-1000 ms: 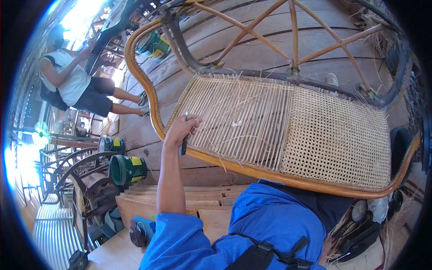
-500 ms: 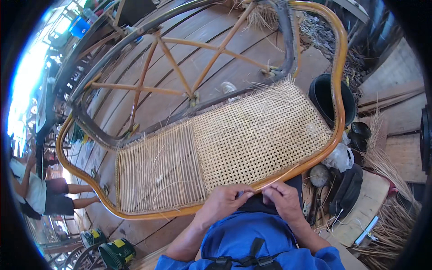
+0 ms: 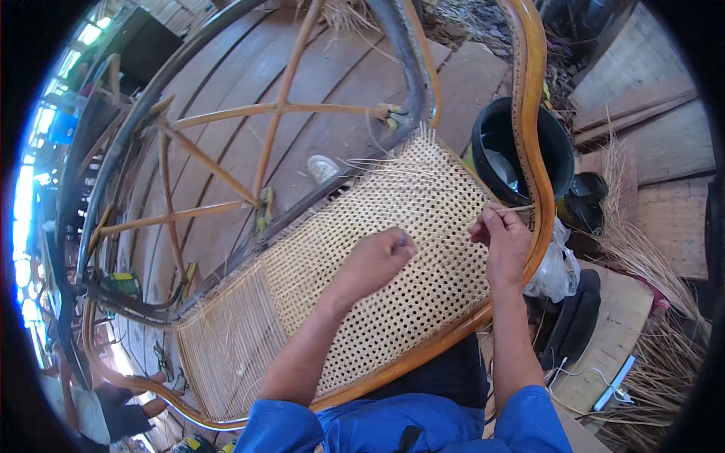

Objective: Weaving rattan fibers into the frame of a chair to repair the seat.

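A rattan seat panel (image 3: pixel 362 336) of pale woven cane lies before me, framed by a glossy curved rattan rail (image 3: pixel 411 360). Its left part (image 3: pixel 226 351) shows only parallel strands, without the open-hole weave. Over the middle of the weave is my left hand (image 3: pixel 371 266), fingers curled closed; what they hold, if anything, is hidden. At the panel's right edge my right hand (image 3: pixel 504 240) pinches a thin cane strand (image 3: pixel 521 208), which reaches the curved side rail. Loose strand ends (image 3: pixel 381 162) stick out along the far edge.
Beyond the panel rises a dark frame (image 3: pixel 411 64) with crossed rattan braces (image 3: pixel 281 102). A black bucket (image 3: pixel 559 143) stands right of the rail, near a clear plastic bag (image 3: pixel 555 264). Loose cane fibres (image 3: pixel 664 370) lie at the lower right. Another person (image 3: pixel 117 411) is at the far left.
Both hands have left the front rail and moved farther out over the weave, the right one to the panel's right edge. The view has shifted, with the bench now tilted more steeply.
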Demonstrator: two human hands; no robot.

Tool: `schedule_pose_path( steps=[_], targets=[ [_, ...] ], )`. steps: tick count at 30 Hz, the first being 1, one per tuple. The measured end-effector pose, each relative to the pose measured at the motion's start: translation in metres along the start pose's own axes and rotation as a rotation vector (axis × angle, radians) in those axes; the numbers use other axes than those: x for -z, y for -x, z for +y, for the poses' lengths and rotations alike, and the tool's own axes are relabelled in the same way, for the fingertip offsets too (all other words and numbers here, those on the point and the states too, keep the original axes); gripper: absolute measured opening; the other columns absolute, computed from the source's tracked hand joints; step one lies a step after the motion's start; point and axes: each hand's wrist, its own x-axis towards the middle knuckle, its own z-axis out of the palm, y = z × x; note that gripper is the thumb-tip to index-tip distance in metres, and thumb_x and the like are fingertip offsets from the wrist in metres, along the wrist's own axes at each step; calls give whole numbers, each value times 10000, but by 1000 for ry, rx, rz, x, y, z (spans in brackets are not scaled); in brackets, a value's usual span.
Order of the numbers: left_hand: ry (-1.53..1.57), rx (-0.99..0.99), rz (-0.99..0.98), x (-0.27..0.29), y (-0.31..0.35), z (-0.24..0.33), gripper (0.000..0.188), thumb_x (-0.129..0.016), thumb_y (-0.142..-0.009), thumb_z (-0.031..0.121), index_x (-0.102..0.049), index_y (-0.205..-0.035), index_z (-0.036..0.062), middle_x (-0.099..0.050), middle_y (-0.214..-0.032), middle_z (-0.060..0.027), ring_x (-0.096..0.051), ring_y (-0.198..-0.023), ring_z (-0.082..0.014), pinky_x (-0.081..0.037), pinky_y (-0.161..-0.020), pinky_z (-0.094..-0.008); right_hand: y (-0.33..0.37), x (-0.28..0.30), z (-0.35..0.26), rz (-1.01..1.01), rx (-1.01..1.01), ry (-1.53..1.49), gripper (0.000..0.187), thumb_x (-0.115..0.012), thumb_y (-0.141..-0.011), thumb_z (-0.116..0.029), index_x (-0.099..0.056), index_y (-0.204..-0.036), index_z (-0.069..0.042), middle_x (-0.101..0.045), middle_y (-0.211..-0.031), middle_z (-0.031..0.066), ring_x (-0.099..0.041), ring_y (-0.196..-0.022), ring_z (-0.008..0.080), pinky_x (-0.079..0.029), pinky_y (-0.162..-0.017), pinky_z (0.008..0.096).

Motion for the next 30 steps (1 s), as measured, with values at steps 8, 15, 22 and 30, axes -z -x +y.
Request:
schedule_pose_path(
  steps=[8,15,22,30],
  targets=[
    [354,292,-238,20,-29,-17,136,-580,-850,179,-590,-842,43,-528,-633,32,-446,-510,-32,-365,-467,-177,-20,5,-7,118,67,9,142,-529,-908,-96,-599,-969,12,-601,-748,43,-608,-617,117,-479,-539,214],
    [468,349,-317,21,-15,-18,138,-603,-840,196,-602,-808,62,-524,-591,41,-414,-464,-2,-331,-432,-147,-13,14,-11,128,71,37,181,-522,-916,-127,-571,-1026,9,-616,-731,67,-620,-595,138,-517,-522,243],
    [571,322,-322,20,-2,-16,132,-607,-836,166,-587,-769,55,-506,-566,41,-397,-440,-10,-305,-409,-159,-7,11,-20,105,54,41,166,-517,-913,-112,-570,-1013,8,-617,-728,76,-627,-590,151,-520,-504,256],
    [353,311,-249,15,-21,-23,273,-524,-903,265,-584,-768,36,-517,-591,4,-467,-443,-61,-389,-433,-193,-23,13,-34,122,500,415,223,-514,-904,-72,-581,-1099,14,-558,-754,22,-500,-603,71,-433,-572,195]
  ],
)
